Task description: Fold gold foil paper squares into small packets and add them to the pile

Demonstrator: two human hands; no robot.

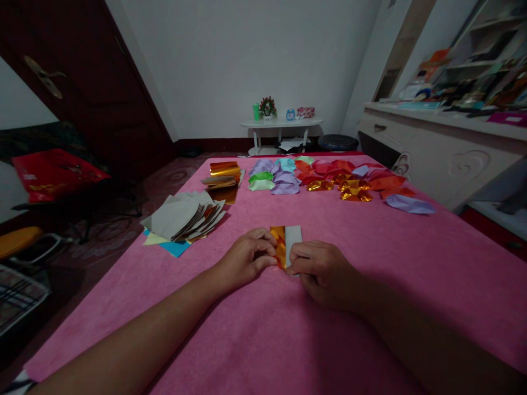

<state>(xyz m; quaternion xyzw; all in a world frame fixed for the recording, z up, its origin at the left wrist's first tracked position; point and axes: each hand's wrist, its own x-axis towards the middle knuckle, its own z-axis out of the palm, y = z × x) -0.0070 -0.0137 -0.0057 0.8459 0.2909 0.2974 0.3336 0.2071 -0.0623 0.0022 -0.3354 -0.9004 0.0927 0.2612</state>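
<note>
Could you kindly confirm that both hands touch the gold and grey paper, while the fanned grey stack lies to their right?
Not quite: the head view shows the left hand and right hand touching the gold and grey paper, but the fanned grey stack lies to their left.

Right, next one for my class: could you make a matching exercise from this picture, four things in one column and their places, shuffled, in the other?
Things
1. gold-and-grey paper
2. stack of grey sheets
3. red bag
4. green container

Places
A. on the small white table by the wall
B. off the pink cloth, at the far left of the picture
C. under the fingers of the left hand and right hand
D. on the pink cloth, fanned out to the left of the hands

Pairs: 1-C, 2-D, 3-B, 4-A
</note>
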